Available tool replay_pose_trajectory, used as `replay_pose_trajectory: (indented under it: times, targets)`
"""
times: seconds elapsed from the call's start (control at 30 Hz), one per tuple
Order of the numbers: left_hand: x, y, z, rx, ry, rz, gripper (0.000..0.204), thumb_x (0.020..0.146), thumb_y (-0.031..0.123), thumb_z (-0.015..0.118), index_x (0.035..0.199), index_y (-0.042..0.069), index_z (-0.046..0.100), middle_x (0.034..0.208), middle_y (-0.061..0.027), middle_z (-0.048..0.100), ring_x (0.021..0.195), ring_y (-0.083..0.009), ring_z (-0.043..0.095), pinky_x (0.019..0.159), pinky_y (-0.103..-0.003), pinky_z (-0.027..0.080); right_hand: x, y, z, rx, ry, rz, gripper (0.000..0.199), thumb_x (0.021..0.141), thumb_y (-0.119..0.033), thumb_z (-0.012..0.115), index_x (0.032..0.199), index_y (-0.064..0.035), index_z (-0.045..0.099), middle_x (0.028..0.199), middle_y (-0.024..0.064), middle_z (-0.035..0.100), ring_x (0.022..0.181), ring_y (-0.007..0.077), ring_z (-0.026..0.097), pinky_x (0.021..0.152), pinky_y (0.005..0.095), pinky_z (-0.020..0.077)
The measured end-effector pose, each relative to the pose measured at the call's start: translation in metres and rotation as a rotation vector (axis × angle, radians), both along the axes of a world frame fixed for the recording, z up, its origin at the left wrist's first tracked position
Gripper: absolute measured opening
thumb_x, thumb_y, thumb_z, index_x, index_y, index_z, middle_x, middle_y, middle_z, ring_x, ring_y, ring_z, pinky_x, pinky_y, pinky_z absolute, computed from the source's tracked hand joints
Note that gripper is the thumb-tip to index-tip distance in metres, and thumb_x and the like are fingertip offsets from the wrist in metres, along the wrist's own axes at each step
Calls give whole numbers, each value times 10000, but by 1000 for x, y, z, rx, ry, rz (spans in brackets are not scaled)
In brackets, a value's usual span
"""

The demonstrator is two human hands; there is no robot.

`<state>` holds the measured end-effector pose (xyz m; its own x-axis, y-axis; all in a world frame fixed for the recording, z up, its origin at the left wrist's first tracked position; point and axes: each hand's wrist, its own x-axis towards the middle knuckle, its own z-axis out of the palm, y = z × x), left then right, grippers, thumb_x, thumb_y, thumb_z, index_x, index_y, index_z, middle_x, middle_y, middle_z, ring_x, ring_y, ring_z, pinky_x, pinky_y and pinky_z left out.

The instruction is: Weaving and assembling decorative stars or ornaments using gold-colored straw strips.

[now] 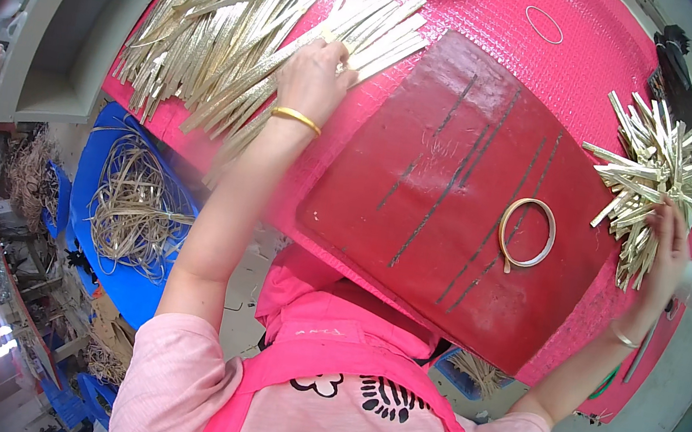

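My left hand (316, 79) is at the near end of a fan of long flat gold strips (372, 30), its fingers curled down onto them in a pinch. Over at the far right, my right hand (668, 243) rests against a heap of short gold strip pieces (648, 174), fingers stretched out along its near side. Between the hands lies a dark red mat (421, 182) marked with several dark lines. On its right part sits a narrow roll of tape (504, 229), its loose end sticking out. A larger spread of gold strips (222, 31) lies left of my left hand.
The table has a pink cover (586, 82). Rubber bands (544, 25) lie at its far side, with a black item (676, 72) at the far right corner. Below the left edge, a blue bin (91, 207) holds tangled strips. A grey open-fronted box (69, 45) stands at the left.
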<state>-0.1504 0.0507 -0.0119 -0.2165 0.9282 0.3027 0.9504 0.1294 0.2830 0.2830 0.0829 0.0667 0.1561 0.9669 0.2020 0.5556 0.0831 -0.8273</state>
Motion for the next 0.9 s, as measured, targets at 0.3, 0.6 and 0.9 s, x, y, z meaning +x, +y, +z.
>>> replay_pose_trajectory:
  times: [0.3, 0.6, 0.9]
  targets:
    - [-22, -6, 30, 6, -130, -41, 133, 691, 148, 591, 769, 42, 612, 680, -89, 593, 567, -196, 561, 543, -296, 438, -266, -21, -53, 170, -219, 846, 94, 689, -47, 488, 743, -5, 553, 734, 117, 556, 687, 252, 561, 582, 323, 441]
    - [-40, -55, 84, -73, -1081, -88, 153, 746, 106, 570, 835, -18, 563, 702, -33, 586, 584, -76, 545, 480, -169, 411, -314, 17, -84, 450, -603, 907, 98, 669, -51, 462, 747, -73, 517, 662, 74, 524, 597, 229, 566, 504, 326, 465]
    - [-17, -51, 83, -214, -1402, -221, 198, 731, 118, 585, 872, -20, 567, 742, -55, 583, 635, -84, 550, 495, -178, 452, -238, -26, -24, 186, 205, 678, 134, 709, -17, 591, 820, -4, 518, 722, 55, 581, 599, 107, 558, 526, 206, 439]
